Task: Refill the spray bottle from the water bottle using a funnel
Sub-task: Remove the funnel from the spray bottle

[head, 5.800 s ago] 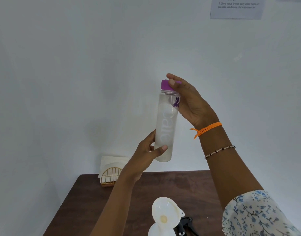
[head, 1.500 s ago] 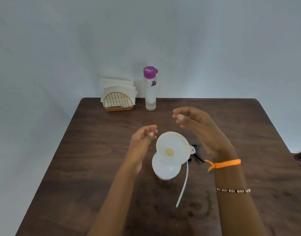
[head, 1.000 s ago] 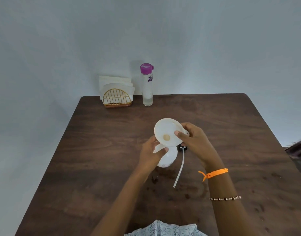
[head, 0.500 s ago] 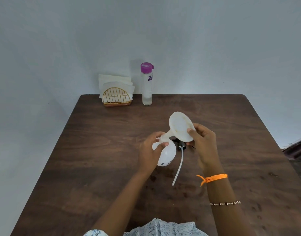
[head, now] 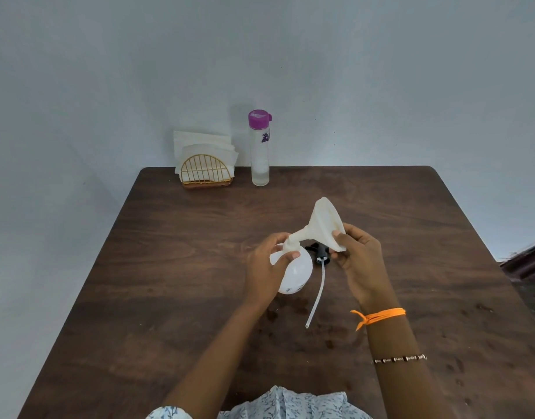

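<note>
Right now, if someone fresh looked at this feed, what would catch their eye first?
The white funnel at mid-table, tilted, gripped by the right hand while the left hand holds the white spray bottle. Then the purple-capped water bottle upright at the far edge, beside the napkin holder.

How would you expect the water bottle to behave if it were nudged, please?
The water bottle is tall and narrow, so probably tippy. It looks nearly empty, so likely light. Tipped, its round body would likely roll on the table.
</note>
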A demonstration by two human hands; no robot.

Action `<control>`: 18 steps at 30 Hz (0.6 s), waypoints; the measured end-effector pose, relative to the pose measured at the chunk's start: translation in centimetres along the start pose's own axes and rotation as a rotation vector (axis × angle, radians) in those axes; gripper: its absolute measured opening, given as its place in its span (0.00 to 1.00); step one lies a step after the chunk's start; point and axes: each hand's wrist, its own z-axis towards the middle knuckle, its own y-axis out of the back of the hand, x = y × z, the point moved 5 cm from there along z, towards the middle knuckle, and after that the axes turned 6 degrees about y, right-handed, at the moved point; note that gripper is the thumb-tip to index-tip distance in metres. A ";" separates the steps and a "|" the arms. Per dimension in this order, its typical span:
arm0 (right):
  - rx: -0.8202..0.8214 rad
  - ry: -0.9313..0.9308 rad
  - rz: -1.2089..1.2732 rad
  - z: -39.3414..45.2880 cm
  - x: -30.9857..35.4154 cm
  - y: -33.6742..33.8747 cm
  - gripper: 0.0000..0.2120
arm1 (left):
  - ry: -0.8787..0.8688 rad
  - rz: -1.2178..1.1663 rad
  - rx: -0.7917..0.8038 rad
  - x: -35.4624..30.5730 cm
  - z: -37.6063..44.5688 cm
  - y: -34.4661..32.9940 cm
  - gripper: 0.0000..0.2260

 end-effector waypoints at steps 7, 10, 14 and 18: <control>-0.045 0.033 -0.122 0.1 -0.3 0.2 0.08 | 0.007 -0.003 0.008 -0.1 -0.1 0.0 0.12; -0.003 -0.013 -0.016 0.2 -0.3 -0.1 0.08 | 0.023 0.009 0.006 -0.1 0.0 0.0 0.13; -0.026 0.003 -0.069 0.2 -0.4 0.3 0.08 | 0.024 -0.001 0.015 -0.2 -0.2 0.0 0.12; -0.008 -0.103 0.108 0.4 -0.9 0.3 0.09 | 0.092 -0.050 0.063 -0.5 -0.5 -0.1 0.11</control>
